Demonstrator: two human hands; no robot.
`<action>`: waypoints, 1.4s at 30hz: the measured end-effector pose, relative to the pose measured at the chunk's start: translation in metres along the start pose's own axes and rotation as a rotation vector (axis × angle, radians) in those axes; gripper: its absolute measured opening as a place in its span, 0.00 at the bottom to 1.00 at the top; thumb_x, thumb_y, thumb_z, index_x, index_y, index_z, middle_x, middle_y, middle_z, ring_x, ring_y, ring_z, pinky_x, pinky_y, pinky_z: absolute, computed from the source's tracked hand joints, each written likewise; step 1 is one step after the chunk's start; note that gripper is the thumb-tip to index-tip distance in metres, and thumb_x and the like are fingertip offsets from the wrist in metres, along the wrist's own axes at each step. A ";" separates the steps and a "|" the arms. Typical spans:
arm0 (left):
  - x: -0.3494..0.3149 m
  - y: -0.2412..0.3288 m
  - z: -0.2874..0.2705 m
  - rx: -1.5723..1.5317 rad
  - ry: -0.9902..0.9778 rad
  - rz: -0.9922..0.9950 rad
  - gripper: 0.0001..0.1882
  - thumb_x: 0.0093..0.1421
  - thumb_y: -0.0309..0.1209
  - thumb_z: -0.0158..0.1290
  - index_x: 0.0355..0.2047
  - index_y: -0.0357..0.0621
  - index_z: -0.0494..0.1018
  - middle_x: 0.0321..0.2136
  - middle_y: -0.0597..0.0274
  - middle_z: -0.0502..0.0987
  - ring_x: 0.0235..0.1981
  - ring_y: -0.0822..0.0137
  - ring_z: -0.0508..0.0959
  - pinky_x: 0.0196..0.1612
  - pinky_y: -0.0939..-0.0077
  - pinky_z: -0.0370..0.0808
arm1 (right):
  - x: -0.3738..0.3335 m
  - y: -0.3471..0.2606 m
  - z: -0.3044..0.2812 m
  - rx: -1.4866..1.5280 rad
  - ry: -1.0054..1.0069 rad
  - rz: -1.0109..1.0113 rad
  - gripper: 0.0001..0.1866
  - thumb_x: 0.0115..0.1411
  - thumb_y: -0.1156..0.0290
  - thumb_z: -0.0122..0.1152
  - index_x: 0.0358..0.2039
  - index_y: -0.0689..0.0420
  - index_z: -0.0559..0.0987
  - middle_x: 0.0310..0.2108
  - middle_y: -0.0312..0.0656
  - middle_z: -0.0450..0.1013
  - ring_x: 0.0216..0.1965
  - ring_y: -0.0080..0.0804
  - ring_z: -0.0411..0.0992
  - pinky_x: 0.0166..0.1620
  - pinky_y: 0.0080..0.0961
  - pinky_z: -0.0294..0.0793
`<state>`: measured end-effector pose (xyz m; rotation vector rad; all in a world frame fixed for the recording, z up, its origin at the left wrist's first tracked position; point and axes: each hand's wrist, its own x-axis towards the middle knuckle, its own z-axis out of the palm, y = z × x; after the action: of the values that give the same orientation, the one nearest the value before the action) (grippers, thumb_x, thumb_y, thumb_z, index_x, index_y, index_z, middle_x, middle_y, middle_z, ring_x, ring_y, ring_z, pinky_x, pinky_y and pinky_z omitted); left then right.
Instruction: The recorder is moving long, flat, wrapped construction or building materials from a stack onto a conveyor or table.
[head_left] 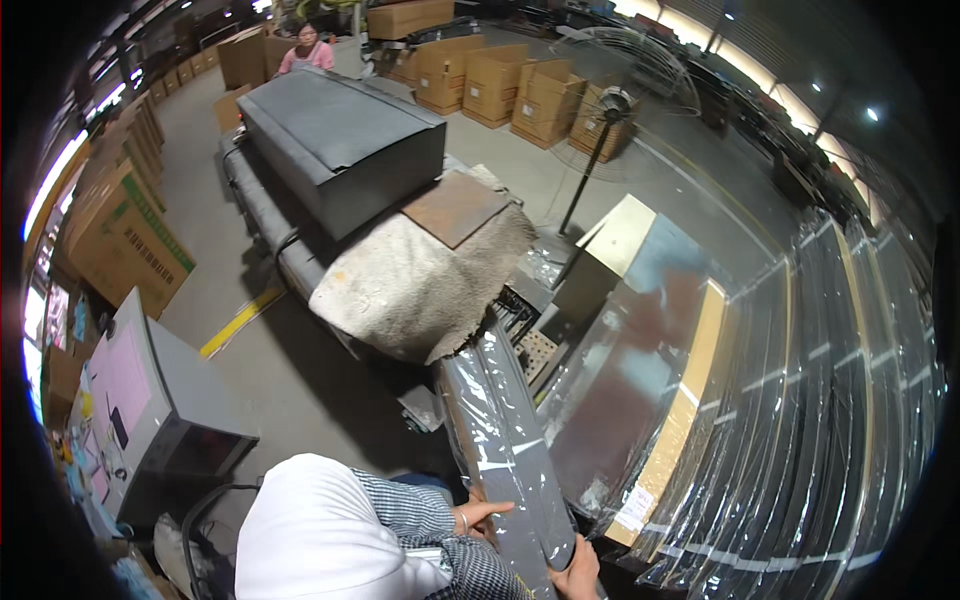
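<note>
A long grey strip-like piece in clear plastic film [515, 450] slants down from under a cloth-draped machine end toward me. My left hand [484, 514] is closed on its left edge, thumb over the top, other fingers mostly hidden beneath. Lower down, my right hand [577, 573] grips the right edge, fingers curled round it. Checkered sleeves [405, 503] cover my forearms. The film is glossy and wrinkled. A beige cloth [400, 290] hangs over the machine's end, with a brown flat sheet [456, 208] lying on it; the piece's far end is hidden there.
Behind the cloth stands a dark box-shaped machine housing [340, 140]. Many film-wrapped long pieces [800, 400] lie stacked at right, beside a yellowish strip [668, 425]. A pedestal fan [612, 105], open cartons [495, 85] and another person [307, 52] are farther back. A grey cabinet [165, 400] stands left.
</note>
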<state>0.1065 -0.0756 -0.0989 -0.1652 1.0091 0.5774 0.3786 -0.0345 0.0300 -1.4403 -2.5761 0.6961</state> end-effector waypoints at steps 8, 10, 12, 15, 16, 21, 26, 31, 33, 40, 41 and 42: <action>-0.045 0.074 -0.014 -0.358 0.180 0.560 0.54 0.46 0.56 0.66 0.63 0.43 0.49 0.53 0.50 0.72 0.48 0.52 0.76 0.43 0.56 0.76 | 0.123 -0.088 -0.028 -0.088 0.135 -0.206 0.46 0.35 0.64 0.69 0.58 0.64 0.63 0.38 0.53 0.69 0.40 0.55 0.69 0.45 0.44 0.69; -0.025 0.094 -0.026 -0.478 0.104 0.628 0.56 0.44 0.52 0.68 0.64 0.44 0.46 0.53 0.52 0.71 0.48 0.57 0.76 0.42 0.62 0.77 | 0.138 -0.093 -0.025 -0.150 0.169 -0.231 0.47 0.35 0.64 0.69 0.58 0.63 0.63 0.39 0.53 0.69 0.40 0.55 0.69 0.45 0.44 0.69; -0.028 0.114 -0.030 -0.530 0.127 0.604 0.60 0.40 0.49 0.72 0.64 0.44 0.44 0.52 0.51 0.70 0.47 0.60 0.76 0.42 0.64 0.77 | 0.148 -0.100 -0.032 -0.161 0.142 -0.200 0.46 0.40 0.61 0.67 0.60 0.64 0.62 0.45 0.58 0.68 0.46 0.57 0.68 0.50 0.44 0.67; -0.043 0.129 -0.027 -0.550 0.168 0.554 0.51 0.43 0.49 0.70 0.62 0.56 0.52 0.48 0.55 0.72 0.44 0.59 0.76 0.40 0.60 0.78 | 0.165 -0.101 -0.035 -0.135 0.051 -0.174 0.48 0.43 0.59 0.66 0.63 0.65 0.59 0.51 0.61 0.68 0.53 0.58 0.66 0.56 0.45 0.64; -0.041 0.134 -0.031 -0.547 0.234 0.553 0.52 0.42 0.51 0.70 0.62 0.53 0.52 0.47 0.54 0.72 0.44 0.60 0.76 0.40 0.60 0.77 | 0.170 -0.101 -0.033 -0.144 0.039 -0.161 0.49 0.42 0.59 0.67 0.63 0.64 0.59 0.52 0.61 0.67 0.54 0.57 0.65 0.57 0.44 0.63; -0.048 0.157 -0.038 -0.570 0.100 0.521 0.61 0.37 0.45 0.74 0.63 0.48 0.44 0.48 0.51 0.72 0.47 0.57 0.77 0.36 0.57 0.79 | 0.193 -0.102 -0.032 -0.099 0.024 -0.126 0.51 0.40 0.61 0.70 0.64 0.64 0.57 0.58 0.61 0.63 0.59 0.55 0.62 0.61 0.42 0.61; -0.036 0.173 -0.054 -0.553 0.078 0.508 0.57 0.38 0.46 0.74 0.60 0.45 0.49 0.45 0.56 0.75 0.40 0.60 0.79 0.37 0.63 0.77 | 0.213 -0.102 -0.027 -0.097 0.038 -0.138 0.51 0.40 0.61 0.71 0.64 0.64 0.57 0.56 0.61 0.65 0.58 0.57 0.62 0.60 0.42 0.62; -0.087 0.181 -0.035 -0.531 0.185 0.524 0.56 0.38 0.52 0.72 0.58 0.48 0.50 0.36 0.54 0.71 0.32 0.62 0.74 0.32 0.64 0.72 | 0.229 -0.101 -0.024 -0.049 0.031 -0.141 0.51 0.40 0.61 0.70 0.63 0.65 0.58 0.55 0.62 0.65 0.56 0.58 0.64 0.59 0.42 0.63; -0.087 0.185 -0.048 -0.514 0.096 0.459 0.55 0.38 0.53 0.72 0.58 0.48 0.50 0.33 0.55 0.68 0.29 0.63 0.72 0.31 0.63 0.73 | 0.234 -0.103 -0.022 -0.034 0.034 -0.159 0.51 0.41 0.61 0.70 0.63 0.65 0.58 0.55 0.62 0.65 0.56 0.58 0.64 0.58 0.42 0.64; -0.038 0.217 -0.094 -0.775 -0.190 0.452 0.38 0.48 0.36 0.69 0.55 0.42 0.60 0.37 0.48 0.78 0.39 0.50 0.80 0.40 0.45 0.78 | 0.288 -0.113 0.008 -0.158 -0.011 -0.256 0.47 0.36 0.63 0.70 0.58 0.63 0.63 0.44 0.56 0.68 0.46 0.55 0.68 0.49 0.44 0.68; -0.025 0.233 -0.101 -0.780 0.148 0.448 0.56 0.45 0.31 0.70 0.65 0.51 0.42 0.52 0.44 0.70 0.47 0.46 0.76 0.43 0.37 0.75 | 0.299 -0.115 0.010 -0.184 -0.008 -0.268 0.46 0.34 0.63 0.69 0.57 0.62 0.64 0.41 0.54 0.69 0.43 0.54 0.69 0.46 0.45 0.69; 0.012 0.242 -0.145 -0.870 0.068 0.564 0.62 0.44 0.27 0.70 0.65 0.59 0.33 0.59 0.45 0.61 0.53 0.45 0.72 0.45 0.32 0.72 | 0.317 -0.132 0.013 -0.180 0.023 -0.331 0.42 0.36 0.65 0.70 0.54 0.63 0.66 0.42 0.54 0.69 0.45 0.54 0.69 0.48 0.44 0.69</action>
<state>-0.1256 0.0760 -0.1555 -0.6820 0.8065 1.5198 0.0994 0.1655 0.0373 -1.0107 -2.8208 0.4088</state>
